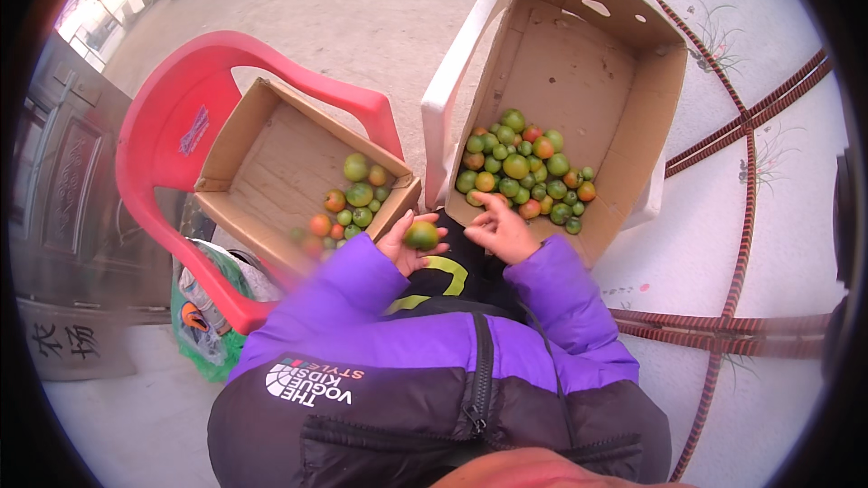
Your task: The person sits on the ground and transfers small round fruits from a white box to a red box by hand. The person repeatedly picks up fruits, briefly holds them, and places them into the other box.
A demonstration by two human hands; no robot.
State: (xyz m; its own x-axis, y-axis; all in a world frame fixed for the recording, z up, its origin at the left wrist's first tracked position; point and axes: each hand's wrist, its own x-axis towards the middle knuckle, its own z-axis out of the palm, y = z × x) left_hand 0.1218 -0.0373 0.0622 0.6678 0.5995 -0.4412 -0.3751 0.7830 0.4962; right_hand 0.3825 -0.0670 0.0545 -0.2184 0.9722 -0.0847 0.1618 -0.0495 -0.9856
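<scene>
A green tomato (422, 235) rests in my left hand (395, 244), its fingers curled around the fruit. That hand is beside the near right corner of the smaller cardboard box (261, 156), which has green and reddish tomatoes (359, 194) gathered along its right side. My right hand (507, 234) is over the near edge of the larger cardboard box (569, 47). Its index finger is stretched out and the others are partly bent, with nothing seen in its grasp. Many mostly green tomatoes (516, 166), some orange, are heaped at the near end of that box, close to the fingertips.
Under the smaller box is a red plastic chair (146, 122); a white plastic chair (441, 95) bears the larger one. A green plastic bag (227, 359) with things inside is beside the red chair. A dark panelled door (74, 176) is at left, a white covering (780, 217) with striped bands at right.
</scene>
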